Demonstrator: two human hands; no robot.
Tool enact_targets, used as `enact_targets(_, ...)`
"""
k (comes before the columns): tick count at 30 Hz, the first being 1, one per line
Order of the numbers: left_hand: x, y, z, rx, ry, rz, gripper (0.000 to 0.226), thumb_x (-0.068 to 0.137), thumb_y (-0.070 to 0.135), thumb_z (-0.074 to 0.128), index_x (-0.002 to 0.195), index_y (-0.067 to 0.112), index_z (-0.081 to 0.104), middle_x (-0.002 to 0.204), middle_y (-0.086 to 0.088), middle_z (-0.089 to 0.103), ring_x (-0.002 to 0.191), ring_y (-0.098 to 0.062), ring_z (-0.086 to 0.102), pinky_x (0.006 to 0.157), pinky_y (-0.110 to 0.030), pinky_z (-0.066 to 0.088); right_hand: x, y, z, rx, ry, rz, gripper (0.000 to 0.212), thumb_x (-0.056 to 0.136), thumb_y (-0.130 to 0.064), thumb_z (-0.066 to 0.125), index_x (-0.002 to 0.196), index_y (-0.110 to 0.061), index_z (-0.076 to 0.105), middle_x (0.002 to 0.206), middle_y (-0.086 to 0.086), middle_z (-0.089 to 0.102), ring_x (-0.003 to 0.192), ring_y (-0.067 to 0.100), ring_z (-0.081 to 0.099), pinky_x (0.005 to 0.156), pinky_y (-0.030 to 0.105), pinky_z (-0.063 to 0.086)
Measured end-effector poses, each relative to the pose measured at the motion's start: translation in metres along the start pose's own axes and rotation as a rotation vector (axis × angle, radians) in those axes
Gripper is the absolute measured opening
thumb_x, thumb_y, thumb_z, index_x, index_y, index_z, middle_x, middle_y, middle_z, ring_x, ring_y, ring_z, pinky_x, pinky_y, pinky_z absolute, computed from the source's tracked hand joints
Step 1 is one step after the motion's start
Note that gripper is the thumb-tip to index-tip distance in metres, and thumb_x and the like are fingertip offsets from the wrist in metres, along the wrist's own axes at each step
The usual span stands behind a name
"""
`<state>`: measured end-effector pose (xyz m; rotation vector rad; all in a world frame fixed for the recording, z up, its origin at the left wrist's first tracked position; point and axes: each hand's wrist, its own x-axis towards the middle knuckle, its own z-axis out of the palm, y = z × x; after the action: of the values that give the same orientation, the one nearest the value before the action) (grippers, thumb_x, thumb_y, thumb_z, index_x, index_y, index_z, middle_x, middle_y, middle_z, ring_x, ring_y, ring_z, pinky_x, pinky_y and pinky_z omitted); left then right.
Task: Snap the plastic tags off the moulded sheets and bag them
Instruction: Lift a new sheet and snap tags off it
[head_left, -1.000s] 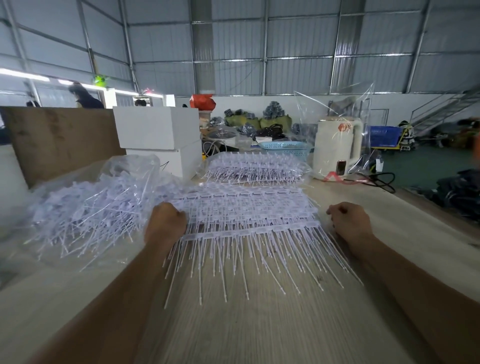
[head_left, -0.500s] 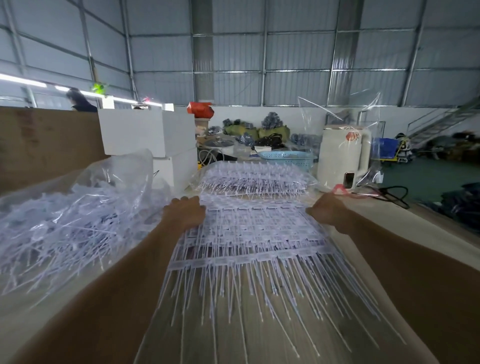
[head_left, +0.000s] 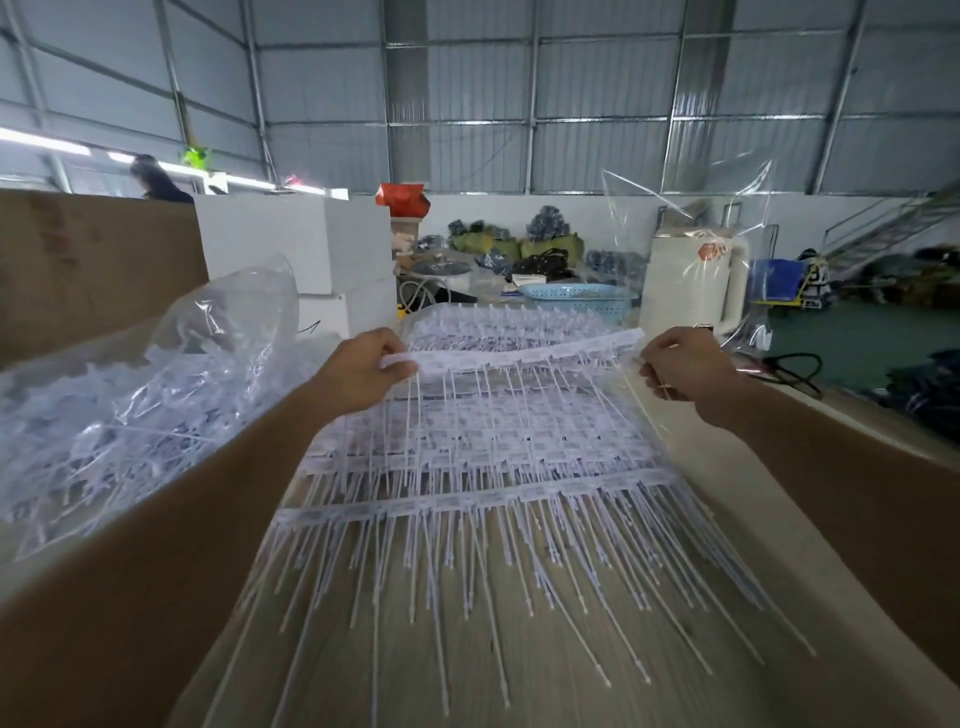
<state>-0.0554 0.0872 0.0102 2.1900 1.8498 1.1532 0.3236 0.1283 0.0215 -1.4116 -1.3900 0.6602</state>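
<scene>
Above the far end of the wooden surface (head_left: 519, 691), both hands held one moulded sheet (head_left: 519, 358) of white tags raised by its header strip. The left hand (head_left: 363, 371) pinched the strip's left end between thumb and curled fingers; the right hand (head_left: 680, 366) had its fingers curled at the right end, though the exact grip could not be told. The sheet's thin stems hung down toward the stack of sheets (head_left: 467, 467) lying flat beneath. To the left lay a clear plastic bag (head_left: 130, 395) holding loose tags.
</scene>
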Motion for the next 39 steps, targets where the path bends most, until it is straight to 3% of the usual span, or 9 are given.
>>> enact_targets(6, -0.005, 0.040, -0.033, -0.038, 0.056, 0.071, 0.011, 0.092, 0.018, 0.071, 0.084, 0.024, 0.065, 0.082, 0.007, 0.064, 0.076, -0.008, 0.057, 0.063, -0.018, 0.040, -0.027, -0.013, -0.023, 0.453, -0.134, 0.139, 0.007, 0.098, -0.017, 0.064, 0.104, -0.012, 0.063, 0.081, 0.009, 0.074, 0.060, 0.015, 0.068, 0.055, 0.027, 0.057)
enact_targets(11, -0.016, 0.066, -0.053, -0.123, 0.083, 0.115, 0.006, 0.093, 0.005, 0.067, 0.090, 0.010, 0.070, 0.085, -0.002, 0.067, 0.078, -0.013, 0.058, 0.074, -0.026, 0.043, -0.049, -0.026, -0.033, 0.470, -0.157, 0.109, 0.015, 0.097, -0.020, 0.067, 0.107, -0.008, 0.067, 0.080, 0.007, 0.073, 0.057, 0.012, 0.066, 0.053, 0.024, 0.055)
enact_targets(17, -0.019, 0.107, -0.102, -0.267, 0.132, 0.252, 0.006, 0.093, 0.005, 0.067, 0.096, 0.007, 0.072, 0.081, 0.003, 0.065, 0.068, 0.003, 0.056, 0.063, -0.010, 0.043, -0.057, -0.065, -0.069, 0.577, -0.080, 0.038, 0.017, 0.097, -0.026, 0.066, 0.103, -0.010, 0.069, 0.081, 0.004, 0.073, 0.057, 0.010, 0.065, 0.049, 0.022, 0.051)
enact_targets(25, -0.034, 0.116, -0.111, -0.424, 0.208, 0.117, 0.007, 0.093, 0.006, 0.069, 0.095, 0.010, 0.074, 0.082, 0.000, 0.069, 0.070, -0.007, 0.057, 0.055, -0.010, 0.044, -0.086, -0.082, -0.084, 0.570, -0.165, 0.022, 0.013, 0.096, -0.023, 0.068, 0.104, -0.014, 0.069, 0.083, 0.002, 0.072, 0.055, 0.006, 0.062, 0.060, 0.023, 0.054)
enact_targets(31, -0.049, 0.110, -0.099, -0.412, -0.062, -0.010, 0.013, 0.095, 0.008, 0.065, 0.092, 0.019, 0.072, 0.068, 0.012, 0.068, 0.048, 0.002, 0.053, 0.043, -0.012, 0.041, -0.090, -0.067, -0.089, 0.637, -0.211, 0.073, 0.029, 0.100, -0.037, 0.057, 0.099, -0.009, 0.065, 0.085, 0.005, 0.074, 0.065, 0.014, 0.063, 0.060, 0.026, 0.054)
enact_targets(34, -0.062, 0.094, -0.064, -0.394, -0.139, -0.106, 0.014, 0.098, 0.009, 0.061, 0.102, 0.014, 0.072, 0.115, -0.005, 0.069, 0.089, -0.017, 0.066, 0.063, -0.021, 0.051, -0.095, -0.026, -0.083, 0.382, -0.233, 0.208, 0.037, 0.098, -0.044, 0.057, 0.104, -0.009, 0.067, 0.098, 0.009, 0.074, 0.076, 0.018, 0.064, 0.065, 0.031, 0.052)
enact_targets(36, -0.064, 0.082, -0.048, -0.469, -0.070, -0.128, 0.013, 0.097, 0.010, 0.063, 0.105, 0.010, 0.073, 0.134, -0.010, 0.061, 0.116, -0.025, 0.061, 0.071, -0.024, 0.048, -0.097, -0.001, -0.074, 0.301, -0.265, 0.255, 0.039, 0.098, -0.045, 0.058, 0.106, -0.007, 0.068, 0.098, 0.011, 0.073, 0.069, 0.016, 0.061, 0.059, 0.029, 0.049)
enact_targets(37, -0.062, 0.077, -0.045, -0.502, -0.028, -0.129, 0.012, 0.097, 0.010, 0.064, 0.102, 0.012, 0.074, 0.130, -0.008, 0.064, 0.112, -0.020, 0.063, 0.069, -0.023, 0.047, -0.097, 0.008, -0.070, 0.311, -0.270, 0.267, 0.038, 0.099, -0.042, 0.060, 0.107, -0.007, 0.069, 0.095, 0.011, 0.073, 0.062, 0.014, 0.060, 0.054, 0.026, 0.048)
enact_targets(39, -0.057, 0.068, -0.043, -0.469, -0.008, -0.127, 0.013, 0.096, 0.009, 0.065, 0.094, 0.016, 0.074, 0.105, -0.004, 0.069, 0.078, -0.003, 0.062, 0.057, -0.018, 0.045, -0.095, 0.018, -0.063, 0.345, -0.256, 0.289, 0.034, 0.099, -0.035, 0.062, 0.110, -0.005, 0.070, 0.094, 0.010, 0.072, 0.058, 0.014, 0.060, 0.051, 0.024, 0.047)
